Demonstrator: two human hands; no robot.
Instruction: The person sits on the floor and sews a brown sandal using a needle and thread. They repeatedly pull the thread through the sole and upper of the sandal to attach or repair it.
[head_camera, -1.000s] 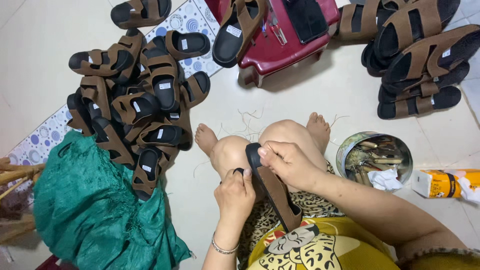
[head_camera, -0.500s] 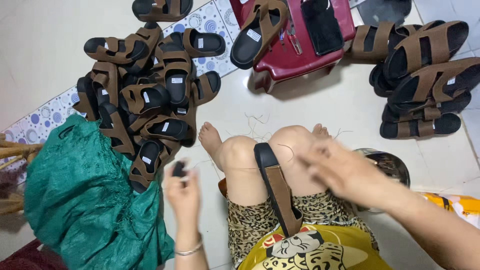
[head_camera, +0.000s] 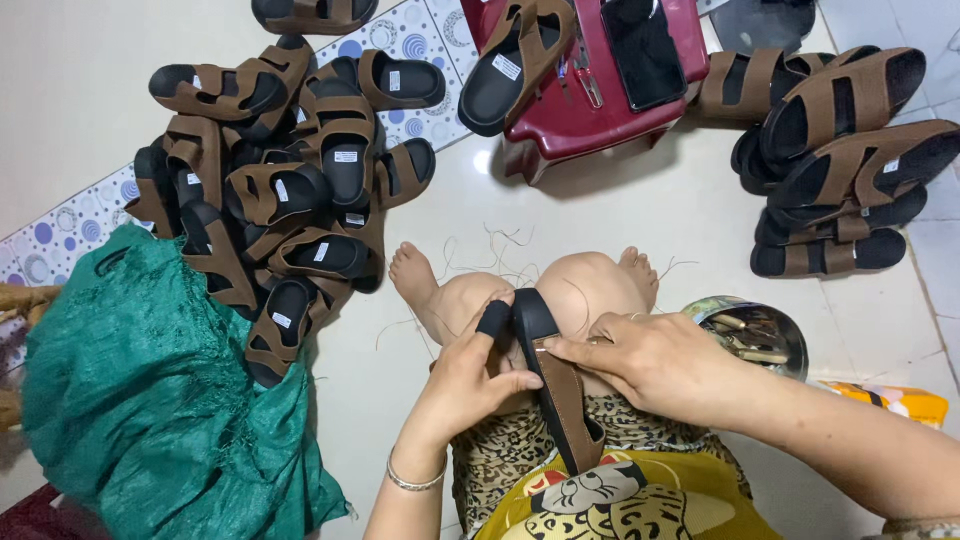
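Meanwhile, both hands (head_camera: 560, 370) grip a brown sandal (head_camera: 560, 400) near white-labelled sandals (head_camera: 290, 210).

The sandal (head_camera: 553, 385) on the lap is brown with a black sole; the piled sandals (head_camera: 285, 215) share those colours, with small white labels; the stool (head_camera: 590, 80) is dark red. The sack (head_camera: 150, 400) is green; the shorts (head_camera: 520, 455) are leopard-spotted tan and black; the shirt (head_camera: 640, 505) is yellow; the floor border (head_camera: 80, 215) shows blue and purple circles on white.

Left hand (head_camera: 468, 375) and right hand (head_camera: 650, 360), fingers curled.
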